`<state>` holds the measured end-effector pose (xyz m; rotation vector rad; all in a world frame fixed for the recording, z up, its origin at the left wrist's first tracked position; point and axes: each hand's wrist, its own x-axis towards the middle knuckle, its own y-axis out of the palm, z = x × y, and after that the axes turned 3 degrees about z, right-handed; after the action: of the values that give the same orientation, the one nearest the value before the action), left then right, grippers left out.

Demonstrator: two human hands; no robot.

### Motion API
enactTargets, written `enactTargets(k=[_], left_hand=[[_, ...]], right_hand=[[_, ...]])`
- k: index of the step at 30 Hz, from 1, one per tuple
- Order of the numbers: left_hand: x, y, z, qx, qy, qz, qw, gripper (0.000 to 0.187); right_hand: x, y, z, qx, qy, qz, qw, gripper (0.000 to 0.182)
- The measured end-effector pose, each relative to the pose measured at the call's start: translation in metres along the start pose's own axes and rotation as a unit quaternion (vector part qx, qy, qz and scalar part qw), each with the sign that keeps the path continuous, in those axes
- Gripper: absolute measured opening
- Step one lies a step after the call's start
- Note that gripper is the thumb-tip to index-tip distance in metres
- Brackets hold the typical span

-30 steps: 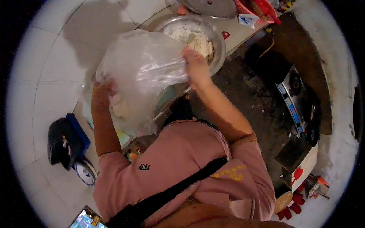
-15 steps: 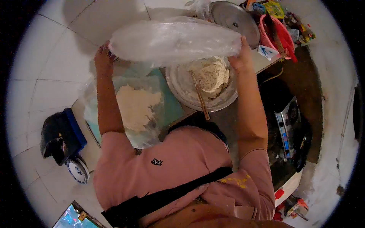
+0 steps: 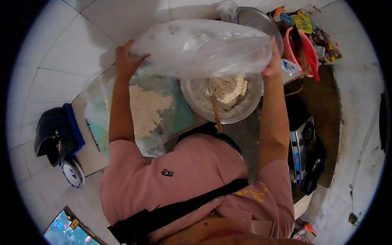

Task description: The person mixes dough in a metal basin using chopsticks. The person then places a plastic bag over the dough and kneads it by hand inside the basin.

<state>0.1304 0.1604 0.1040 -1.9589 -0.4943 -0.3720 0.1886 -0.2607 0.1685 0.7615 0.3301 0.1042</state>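
A large clear plastic bag (image 3: 204, 49) is stretched out sideways between my two hands, above the work surface. My left hand (image 3: 130, 59) holds its left end, thumb spread away from the fingers. My right hand (image 3: 274, 61) grips the right end, with part of the fingers hidden by the plastic. Below the bag stands a wide metal basin (image 3: 192, 96) with pale, lumpy dough (image 3: 230, 90) and a pair of chopsticks (image 3: 215, 108) leaning in it. Left of the basin, pale flour-like material (image 3: 147, 108) lies in clear plastic on a green board (image 3: 183, 116).
A round metal lid (image 3: 261, 24) leans at the back, near a pink basket (image 3: 311, 57) and several colourful packets (image 3: 304, 22). A gas stove (image 3: 300, 151) is at right. Far left are a dark cap (image 3: 53, 132) and blue-patterned plates (image 3: 72, 173).
The bag and both hands appear further right and slightly lower as the view shifts. My left thumb is now more spread, and the bag covers more of the basin's back edge.
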Motion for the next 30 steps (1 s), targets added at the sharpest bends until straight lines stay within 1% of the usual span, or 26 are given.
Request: enactTargets(k=[2, 3, 5, 6, 8, 11, 14, 17, 18, 19, 20, 23, 24, 25, 26, 27, 28, 29, 30], left_hand=[[-0.003, 0.011, 0.008, -0.009, 0.006, 0.016, 1.0, 0.039], [-0.004, 0.018, 0.015, -0.013, 0.009, 0.022, 1.0, 0.039], [-0.001, 0.043, 0.04, -0.07, -0.036, -0.037, 0.996, 0.031], [0.001, 0.051, 0.047, -0.1, -0.058, -0.064, 0.991, 0.028], [0.007, 0.032, 0.025, -0.223, -0.102, 0.009, 0.969, 0.026], [0.014, 0.025, 0.03, -0.36, -0.147, 0.075, 0.918, 0.027], [0.016, 0.035, 0.043, -0.437, -0.165, 0.099, 0.879, 0.027], [0.01, 0.043, 0.052, -0.473, -0.174, 0.119, 0.856, 0.028], [0.01, 0.046, 0.054, -0.48, -0.175, 0.125, 0.851, 0.028], [0.011, 0.048, 0.057, -0.486, -0.177, 0.132, 0.846, 0.028], [0.012, 0.051, 0.059, -0.492, -0.176, 0.138, 0.841, 0.028], [0.021, 0.063, 0.065, -0.503, -0.173, 0.151, 0.833, 0.029], [0.02, 0.066, 0.068, -0.505, -0.176, 0.159, 0.83, 0.029], [0.023, 0.07, 0.07, -0.506, -0.174, 0.166, 0.828, 0.029], [0.024, 0.073, 0.073, -0.511, -0.177, 0.171, 0.824, 0.03], [0.027, 0.077, 0.076, -0.512, -0.175, 0.18, 0.822, 0.03], [0.031, 0.081, 0.08, -0.512, -0.171, 0.189, 0.82, 0.03], [0.034, 0.084, 0.085, -0.513, -0.171, 0.198, 0.817, 0.03], [0.04, 0.089, 0.093, -0.513, -0.166, 0.216, 0.814, 0.031]], right_hand=[[-0.006, -0.005, -0.005, -0.065, 0.004, 0.004, 0.998, 0.043], [-0.005, -0.012, -0.005, -0.043, 0.018, 0.057, 0.997, 0.044], [-0.004, -0.028, -0.003, 0.001, 0.041, 0.161, 0.986, 0.044], [-0.008, -0.021, -0.004, -0.002, 0.025, 0.124, 0.992, 0.044], [-0.019, 0.0, -0.004, -0.007, -0.009, 0.051, 0.999, 0.045], [-0.016, -0.01, -0.009, 0.029, 0.006, 0.038, 0.999, 0.045], [0.014, -0.068, -0.022, 0.116, 0.052, 0.106, 0.986, 0.044], [0.008, -0.051, -0.029, 0.228, 0.09, 0.235, 0.94, 0.045], [0.006, -0.048, -0.028, 0.158, 0.014, 0.173, 0.972, 0.043], [0.004, -0.047, -0.027, 0.086, -0.059, 0.105, 0.989, 0.042], [0.001, -0.047, -0.024, 0.013, -0.13, 0.033, 0.991, 0.04], [-0.007, -0.039, -0.001, 0.154, -0.076, 0.072, 0.983, 0.041], [-0.016, -0.01, 0.001, 0.124, -0.127, -0.06, 0.982, 0.041], [-0.016, -0.018, 0.001, 0.192, -0.087, 0.059, 0.976, 0.04], [-0.01, -0.03, 0.002, 0.255, -0.046, 0.179, 0.949, 0.04], [-0.003, -0.041, 0.005, 0.312, -0.002, 0.297, 0.903, 0.039], [0.002, -0.053, 0.013, 0.247, -0.075, 0.228, 0.939, 0.039], [0.003, -0.066, 0.025, 0.178, -0.146, 0.157, 0.96, 0.038], [0.001, -0.078, 0.035, 0.108, -0.215, 0.083, 0.967, 0.038]])
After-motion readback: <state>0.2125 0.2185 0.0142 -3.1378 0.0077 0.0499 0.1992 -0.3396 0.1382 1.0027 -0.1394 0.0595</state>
